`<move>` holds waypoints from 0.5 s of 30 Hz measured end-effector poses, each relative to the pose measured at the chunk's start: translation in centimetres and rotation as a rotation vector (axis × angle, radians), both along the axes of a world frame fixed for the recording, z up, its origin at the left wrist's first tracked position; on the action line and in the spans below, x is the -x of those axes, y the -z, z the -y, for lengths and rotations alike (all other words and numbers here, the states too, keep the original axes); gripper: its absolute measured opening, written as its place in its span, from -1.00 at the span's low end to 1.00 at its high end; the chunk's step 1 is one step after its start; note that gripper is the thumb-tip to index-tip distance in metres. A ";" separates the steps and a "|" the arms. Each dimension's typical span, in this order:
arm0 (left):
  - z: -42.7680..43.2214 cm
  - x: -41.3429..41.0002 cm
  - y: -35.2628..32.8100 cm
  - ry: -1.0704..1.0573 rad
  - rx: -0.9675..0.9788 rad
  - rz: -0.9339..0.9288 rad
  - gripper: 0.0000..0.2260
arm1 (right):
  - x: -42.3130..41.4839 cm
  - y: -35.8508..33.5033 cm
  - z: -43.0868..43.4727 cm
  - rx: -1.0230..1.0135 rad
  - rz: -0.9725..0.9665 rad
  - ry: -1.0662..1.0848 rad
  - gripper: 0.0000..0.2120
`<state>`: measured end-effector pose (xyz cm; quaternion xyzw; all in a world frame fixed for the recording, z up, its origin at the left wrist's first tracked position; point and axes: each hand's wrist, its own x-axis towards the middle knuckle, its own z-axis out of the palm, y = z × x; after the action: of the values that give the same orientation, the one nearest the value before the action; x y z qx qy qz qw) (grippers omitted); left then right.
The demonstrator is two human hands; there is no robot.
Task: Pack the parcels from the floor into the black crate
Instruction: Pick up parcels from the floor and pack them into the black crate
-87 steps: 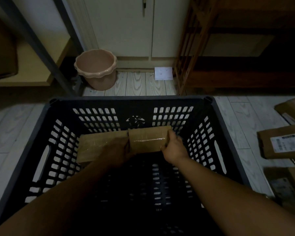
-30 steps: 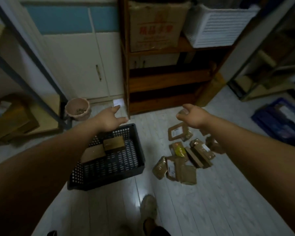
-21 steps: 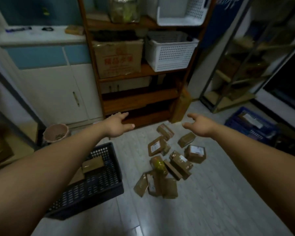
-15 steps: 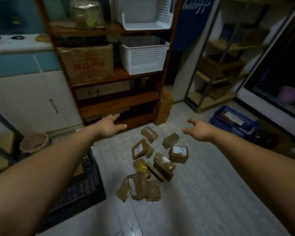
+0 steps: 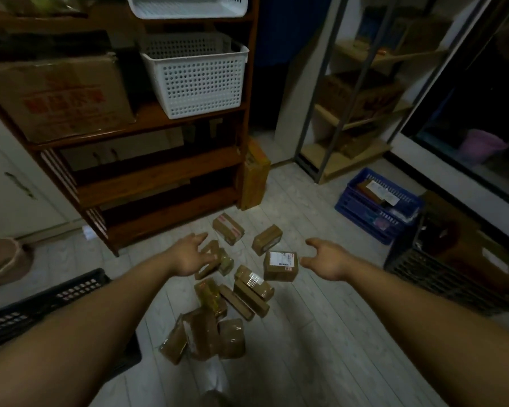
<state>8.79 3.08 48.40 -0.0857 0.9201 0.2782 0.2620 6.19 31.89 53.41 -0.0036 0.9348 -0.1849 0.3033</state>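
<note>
left hand – fingers spread, empty | right hand – same | parcels scattered on floor

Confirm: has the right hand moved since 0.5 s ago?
Yes. The right hand has come down and nearer, from past the white-labelled parcel to level with it, just off its right edge, open.

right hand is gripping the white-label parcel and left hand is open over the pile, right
No: the head view shows the right hand open and empty, beside the white-label parcel, which lies on the floor. The left hand is open over the pile, as you said.
</note>
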 end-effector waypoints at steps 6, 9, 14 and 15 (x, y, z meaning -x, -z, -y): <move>-0.9 5.4 8.0 -0.050 0.011 0.117 -0.33 | 6.0 6.8 -1.5 0.000 0.123 -0.052 -0.52; -1.9 7.5 12.6 -0.058 -0.022 0.141 -0.39 | 9.2 11.9 -2.4 0.001 0.169 -0.057 -0.53; -4.2 11.4 22.5 -0.095 -0.096 0.139 -0.45 | 14.7 25.5 -3.5 0.054 0.200 -0.005 -0.56; -4.7 12.2 25.2 -0.122 -0.128 0.139 -0.45 | 15.6 28.7 -3.6 0.073 0.215 0.002 -0.53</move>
<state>-3.40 7.80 23.18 -0.1437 0.8731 0.3452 0.3128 -9.37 35.50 24.70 0.0063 0.8895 -0.2185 0.4011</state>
